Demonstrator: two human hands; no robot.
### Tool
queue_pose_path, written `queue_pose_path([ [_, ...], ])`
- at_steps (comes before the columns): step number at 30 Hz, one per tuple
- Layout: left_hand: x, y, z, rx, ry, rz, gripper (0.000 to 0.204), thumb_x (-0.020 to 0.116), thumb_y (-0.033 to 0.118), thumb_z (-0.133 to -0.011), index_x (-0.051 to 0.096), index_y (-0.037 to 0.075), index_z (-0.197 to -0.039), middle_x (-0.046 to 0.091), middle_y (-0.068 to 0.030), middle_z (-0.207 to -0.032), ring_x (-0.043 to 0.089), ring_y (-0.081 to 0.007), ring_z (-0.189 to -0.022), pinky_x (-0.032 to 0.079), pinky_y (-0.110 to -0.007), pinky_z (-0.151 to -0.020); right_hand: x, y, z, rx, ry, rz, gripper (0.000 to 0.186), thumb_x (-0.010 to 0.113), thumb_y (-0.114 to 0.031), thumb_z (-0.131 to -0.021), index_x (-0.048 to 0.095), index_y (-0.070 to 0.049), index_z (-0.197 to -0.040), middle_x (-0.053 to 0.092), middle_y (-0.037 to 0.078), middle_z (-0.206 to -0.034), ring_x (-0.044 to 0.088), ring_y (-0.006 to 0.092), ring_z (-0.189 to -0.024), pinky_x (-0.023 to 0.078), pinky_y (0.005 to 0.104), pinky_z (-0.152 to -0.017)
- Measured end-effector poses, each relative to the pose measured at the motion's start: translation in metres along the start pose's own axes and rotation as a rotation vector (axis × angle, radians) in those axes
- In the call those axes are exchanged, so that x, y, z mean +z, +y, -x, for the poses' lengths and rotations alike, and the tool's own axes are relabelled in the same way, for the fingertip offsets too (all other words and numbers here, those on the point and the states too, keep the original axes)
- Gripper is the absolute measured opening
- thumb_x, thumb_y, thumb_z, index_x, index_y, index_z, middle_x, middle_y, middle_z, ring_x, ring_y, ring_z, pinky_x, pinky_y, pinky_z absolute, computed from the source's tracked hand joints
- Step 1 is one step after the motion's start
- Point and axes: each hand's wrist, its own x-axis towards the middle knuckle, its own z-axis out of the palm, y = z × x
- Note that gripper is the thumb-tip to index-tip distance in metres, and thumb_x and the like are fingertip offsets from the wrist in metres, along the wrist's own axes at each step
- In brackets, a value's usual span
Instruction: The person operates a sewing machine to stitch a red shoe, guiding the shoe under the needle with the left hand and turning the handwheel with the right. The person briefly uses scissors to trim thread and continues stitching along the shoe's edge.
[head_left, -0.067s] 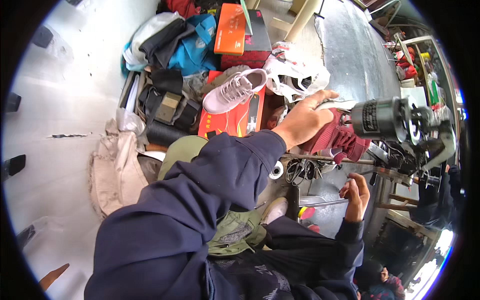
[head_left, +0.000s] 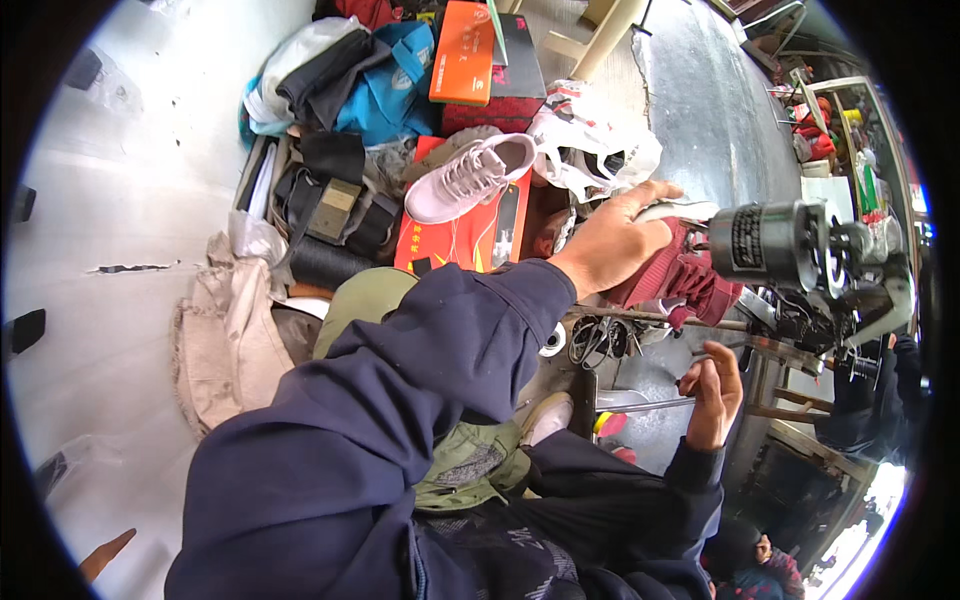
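My left hand (head_left: pixel 612 243) reaches forward and grips a dark red knitted shoe (head_left: pixel 680 280) by its white sole edge, holding it against a black cylindrical part (head_left: pixel 765 245) of a shoe-repair machine (head_left: pixel 850 295). Lower down, my right hand (head_left: pixel 712 395) is beside the machine's thin metal bars (head_left: pixel 650 404) with its fingers curled. I cannot tell whether it holds anything. Both arms wear dark blue sleeves.
A pale pink sneaker (head_left: pixel 470 175) lies on a red box (head_left: pixel 465 240). Behind are an orange box (head_left: pixel 465 40), a white plastic bag (head_left: pixel 595 150), piled bags and clothes (head_left: pixel 340 90) and a beige cloth (head_left: pixel 225 330). Another person (head_left: pixel 745 550) is at lower right.
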Motion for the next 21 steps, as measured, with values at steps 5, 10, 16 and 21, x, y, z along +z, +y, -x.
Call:
queue_pose_path([
  [5, 0.001, 0.001, -0.001, 0.023, 0.023, 0.047, 0.037, 0.058, 0.016, -0.088, 0.064, 0.003, -0.122, 0.07, -0.0109, -0.105, 0.063, -0.0154, -0.095, 0.049, -0.027, -0.089, 0.083, -0.078, -0.008, -0.158, -0.052, -0.18, 0.054, 0.06, -0.021, -0.1, 0.042, 0.003, -0.146, 0.057, 0.006, -0.078, 0.054, 0.0108, -0.062, 0.044, 0.023, -0.058],
  [10, -0.005, 0.004, -0.004, 0.002, 0.015, -0.109, 0.033, 0.058, 0.012, -0.087, 0.064, 0.0, -0.118, 0.068, -0.0115, -0.109, 0.062, -0.0162, -0.102, 0.047, -0.028, -0.096, 0.118, -0.094, -0.028, -0.126, -0.003, -0.262, 0.054, 0.056, -0.016, -0.101, 0.037, 0.001, -0.149, 0.057, 0.009, -0.08, 0.054, 0.0124, -0.059, 0.048, 0.0265, -0.056],
  [16, -0.004, 0.006, -0.006, 0.001, 0.006, 0.03, 0.032, 0.059, 0.011, -0.085, 0.064, 0.003, -0.116, 0.069, -0.012, -0.1, 0.063, -0.0165, -0.092, 0.05, -0.03, -0.088, 0.131, -0.101, -0.038, -0.131, 0.096, -0.315, 0.038, 0.055, -0.012, -0.101, 0.047, -0.001, -0.137, 0.057, 0.007, -0.077, 0.053, 0.0123, -0.059, 0.047, 0.0283, -0.055],
  [21, -0.003, 0.011, -0.008, -0.052, -0.031, 0.03, 0.032, 0.057, 0.008, -0.084, 0.063, 0.003, -0.116, 0.067, -0.0104, -0.098, 0.06, -0.0126, -0.087, 0.05, -0.028, -0.082, 0.132, -0.1, -0.038, -0.134, 0.174, -0.299, 0.022, 0.055, -0.01, -0.101, 0.051, -0.001, -0.121, 0.055, 0.006, -0.073, 0.05, 0.0122, -0.056, 0.045, 0.0278, -0.054],
])
